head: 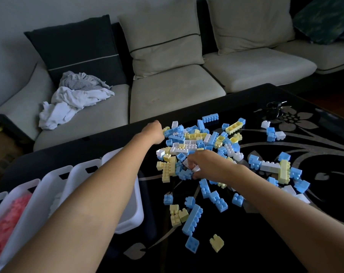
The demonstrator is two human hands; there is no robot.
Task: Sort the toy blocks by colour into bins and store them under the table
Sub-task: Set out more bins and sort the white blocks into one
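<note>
1. The toy blocks [198, 142] are lying in a loose blue, yellow and white heap on the dark glass worktop [246, 243], with strays scattered around it.
2. White bins [48, 182] are standing in a row at the left edge, one holding pink blocks [5, 219].
3. The right hand [206, 164] is reaching into the heap's near side, its fingers [192, 160] curling round a white block [196, 169].
4. The left hand [154, 131] is stretching to the far-left edge; its fingers are hiding behind the knuckles, so their state cannot be told.
5. The blocks are looking like light, rigid, smooth plastic, probably sliding easily on glass; pinching across the flat sides seems surest.
</note>
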